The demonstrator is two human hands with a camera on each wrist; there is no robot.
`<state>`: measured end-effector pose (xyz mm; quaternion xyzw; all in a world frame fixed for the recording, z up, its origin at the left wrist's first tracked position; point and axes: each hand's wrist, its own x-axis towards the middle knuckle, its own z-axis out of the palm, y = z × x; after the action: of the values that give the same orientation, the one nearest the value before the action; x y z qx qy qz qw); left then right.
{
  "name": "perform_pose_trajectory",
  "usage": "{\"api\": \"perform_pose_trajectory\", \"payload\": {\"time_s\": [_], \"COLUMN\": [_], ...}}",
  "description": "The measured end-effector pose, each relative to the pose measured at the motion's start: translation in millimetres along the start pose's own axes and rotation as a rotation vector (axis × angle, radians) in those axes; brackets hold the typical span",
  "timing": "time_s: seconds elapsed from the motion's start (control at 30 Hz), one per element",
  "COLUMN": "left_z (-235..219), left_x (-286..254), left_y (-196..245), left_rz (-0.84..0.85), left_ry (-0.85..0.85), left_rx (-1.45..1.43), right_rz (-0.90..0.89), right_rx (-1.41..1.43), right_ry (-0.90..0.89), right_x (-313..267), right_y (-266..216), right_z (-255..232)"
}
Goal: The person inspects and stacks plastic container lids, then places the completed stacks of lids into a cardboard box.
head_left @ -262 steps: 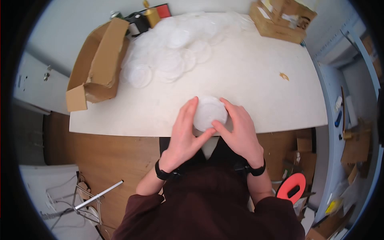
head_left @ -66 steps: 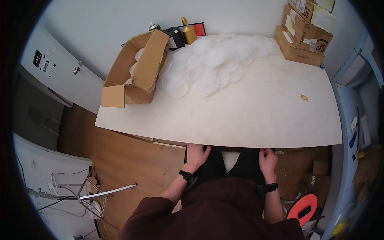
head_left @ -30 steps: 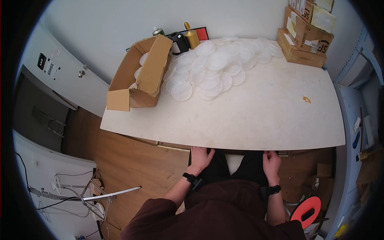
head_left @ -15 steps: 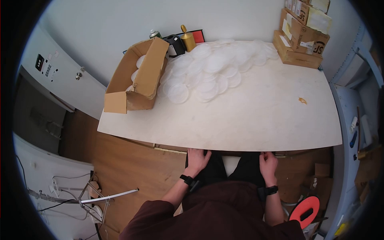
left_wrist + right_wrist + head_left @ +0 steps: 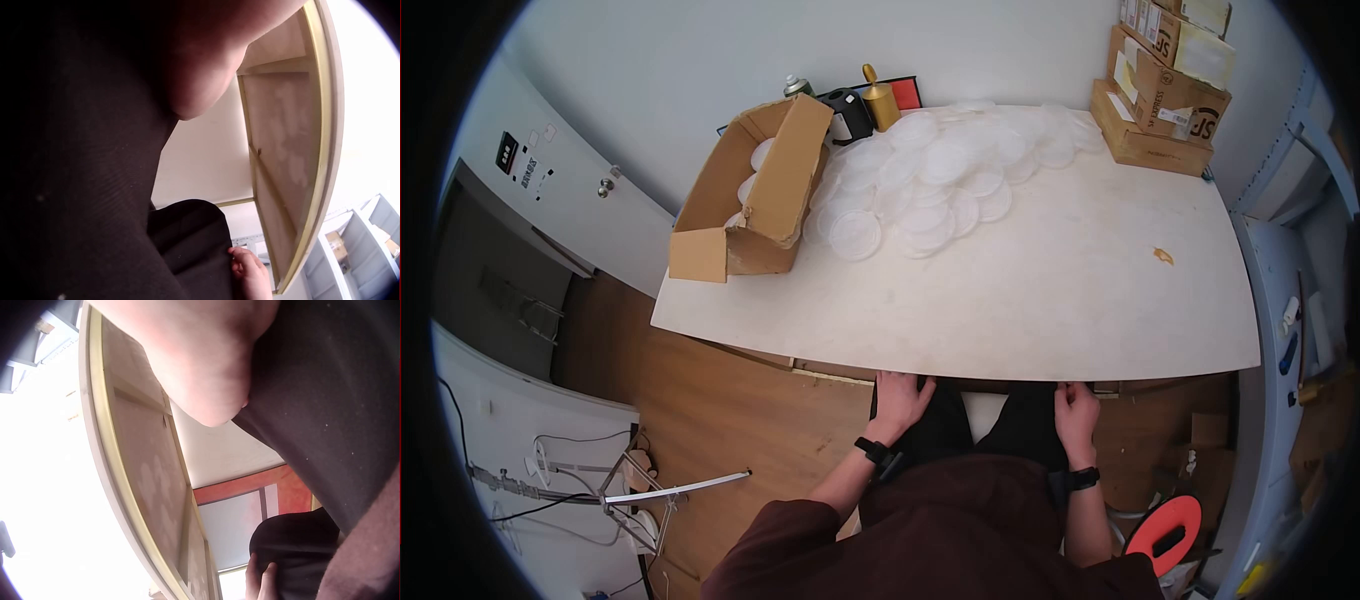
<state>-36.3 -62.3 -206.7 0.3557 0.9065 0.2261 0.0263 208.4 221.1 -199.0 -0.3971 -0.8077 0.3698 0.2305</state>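
Both hands lie idle on the person's thighs, just below the table's (image 5: 1020, 310) front edge. The left hand (image 5: 900, 402) rests on the dark trousers, its fingertips partly hidden by the edge. The right hand (image 5: 1078, 415) rests on the other thigh with loosely curled fingers and nothing in its grasp. Close-up skin of the left hand (image 5: 212, 56) fills the top of the left wrist view; the right hand (image 5: 200, 369) does likewise in its own. Round translucent plastic lids (image 5: 940, 170) lie heaped across the back of the table. An open cardboard box (image 5: 785, 205) at left contains white round pieces (image 5: 746, 188).
Stacked cartons (image 5: 1165, 100) stand at the back right. Behind the cardboard box are a gold canister (image 5: 882, 105), a black container (image 5: 848, 115) and a spray can (image 5: 796, 87). A small tan scrap (image 5: 1163, 256) lies at right. A metal stand (image 5: 650, 495) occupies the floor at left.
Earlier, both hands held a round white stack of lids at the table's front edge. They have since dropped to the thighs, without the stack. Over the last second only the head view shifts slightly.
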Motion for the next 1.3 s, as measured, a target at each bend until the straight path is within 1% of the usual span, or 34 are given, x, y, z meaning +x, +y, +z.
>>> {"api": "perform_pose_trajectory", "payload": {"time_s": [0.03,0.07,0.1,0.13,0.17,0.23,0.27,0.3,0.33,0.37,0.4,0.43,0.5,0.53,0.57,0.6,0.63,0.67,0.7,0.8,0.87,0.93,1.0,1.13,1.2,1.23,1.3], "left_z": [1,-15,-37,-68,-99,-167,-201,-241,-257,-275,-287,-284,-267,-253,-237,-227,-223,-220,-217,-218,-218,-218,-215,-237,-245,-246,-240], "left_x": [0,0,-6,-9,-9,3,15,28,37,48,63,83,123,142,160,172,180,184,186,186,187,186,187,161,145,138,125], "left_y": [0,12,20,33,43,65,76,92,88,89,94,88,67,48,26,14,14,12,8,16,17,14,10,46,71,81,102], "left_rz": [0.031,0.033,0.091,0.145,0.141,0.278,0.368,0.324,0.381,0.352,0.270,0.194,0.211,0.218,0.255,0.286,0.290,0.250,0.208,0.163,0.161,0.160,0.211,0.210,0.167,0.167,0.298], "left_ry": [0.008,0.004,-0.134,-0.271,-0.273,-0.958,-1.084,-1.097,-0.921,-0.712,-0.489,-0.305,0.033,0.037,0.140,0.242,0.245,0.238,0.230,0.211,0.202,0.196,0.239,0.250,0.131,0.128,-0.028], "left_rx": [0.029,0.025,0.078,0.133,0.133,-0.406,-0.531,-0.626,-0.687,-0.647,-0.589,-0.484,-0.122,-0.129,0.138,0.408,0.407,0.415,0.423,0.456,0.461,0.470,0.509,0.442,0.262,0.257,0.154], "right_rz": [0.002,-0.048,-0.097,-0.095,-0.107,-0.119,-0.062,-0.005,-0.003,-0.014,-0.026,-0.027,-0.019,-0.021,-0.016,-0.010,-0.032,-0.032,-0.012,0.008,0.008,-0.088,-0.080,-0.069,-0.060,-0.064,-0.066], "right_rx": [-0.001,-0.023,-0.045,-0.048,-0.045,-0.042,-0.037,-0.034,-0.037,-0.036,-0.035,-0.038,-0.049,-0.054,-0.058,-0.061,-0.056,-0.055,-0.036,-0.018,-0.015,-0.030,-0.040,-0.009,-0.021,-0.021,-0.022], "right_ry": [0.001,0.034,0.067,0.065,0.058,0.049,0.026,0.005,0.002,0.007,0.016,0.020,0.031,0.041,0.035,0.029,0.043,0.042,0.033,0.030,0.036,0.065,0.065,0.080,0.071,0.065,0.065], "right_x": [1,0,-1,-1,-1,0,0,0,0,1,1,0,1,1,1,1,1,0,-1,-1,-2,-1,-2,-2,-2,-2,-3], "right_y": [2,4,6,7,7,5,5,4,2,-2,-5,-5,-3,-4,-5,-5,-4,-2,1,3,5,7,4,-2,2,3,3], "right_z": [2,3,2,1,0,1,1,1,0,-1,-1,-1,1,0,-1,-1,-1,-2,-2,-2,-1,1,0,-1,-2,0,1]}}
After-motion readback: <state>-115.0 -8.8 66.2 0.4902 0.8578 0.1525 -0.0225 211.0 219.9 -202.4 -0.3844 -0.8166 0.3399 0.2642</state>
